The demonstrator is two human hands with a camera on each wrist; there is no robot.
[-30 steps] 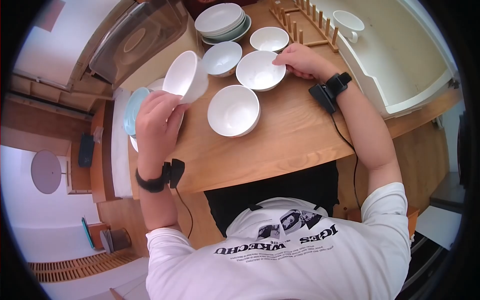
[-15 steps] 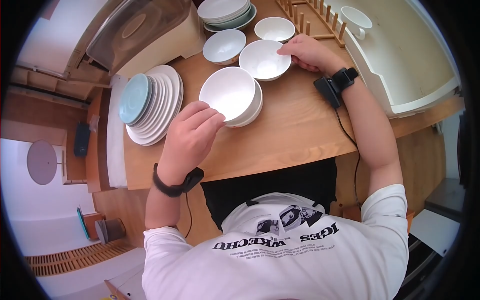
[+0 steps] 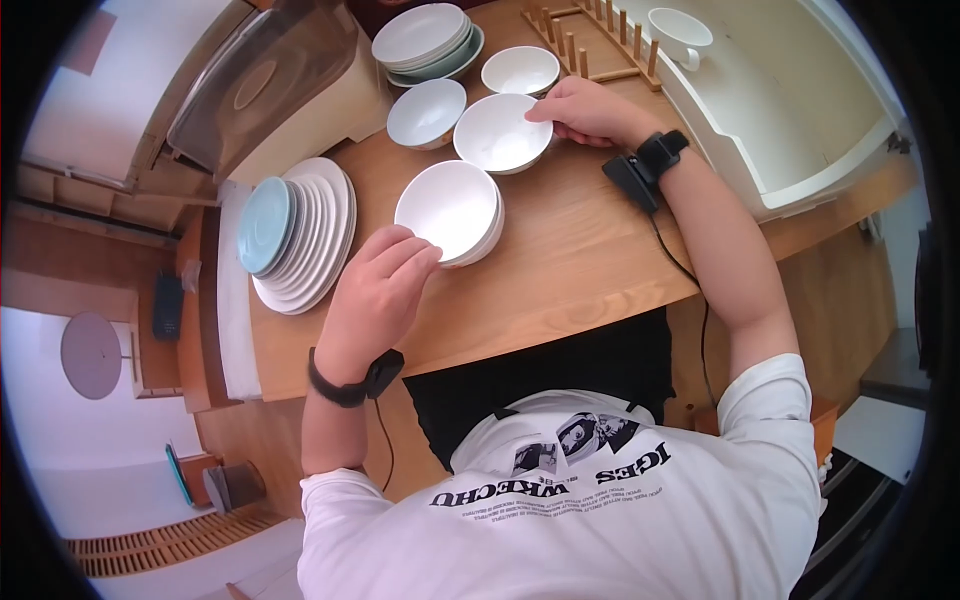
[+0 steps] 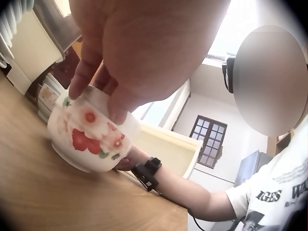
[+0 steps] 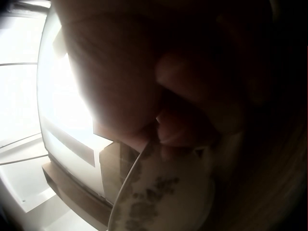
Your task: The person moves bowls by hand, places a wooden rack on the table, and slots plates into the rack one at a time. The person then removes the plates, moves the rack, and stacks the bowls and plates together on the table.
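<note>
The left hand pinches the near-left rim of the front white bowl between thumb and fingertips, the grip nearly closed on the thin edge. This bowl sits over a second bowl, whose edge shows along its right side; together they stand on the wooden table. From the left wrist, the outer wall under that hand carries red flowers and small green leaves.

The right hand holds the right rim of the middle white bowl, thumb over the inside edge and fingers curled under (its own wrist view is dark, but shows the fingers against the patterned wall). The middle bowl lies just beyond the front pair, to its right.

Behind it are a pale blue bowl and a back white bowl, with a stack of dishes farther back. A wooden rack stands near the right hand, and a white cup lies in a cream tub. Left of the bowls, white plates are piled under a light blue plate.
</note>
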